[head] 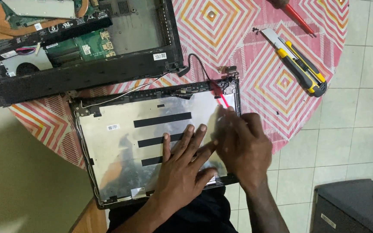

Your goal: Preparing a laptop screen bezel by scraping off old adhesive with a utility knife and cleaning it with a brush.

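Flatly, left hand [182,166] open on foil-lined laptop lid [121,151], right hand [242,144] gripping thin red tool [222,97]

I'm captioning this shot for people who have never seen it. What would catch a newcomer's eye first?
First, the two hands at centre: the left hand lies flat on the silvery laptop lid shell, while the right hand works a red-handled tool near its top right hinge. Above left lies the opened laptop base with its green circuit board showing. A yellow utility knife rests on the red patterned tablecloth, upper right.
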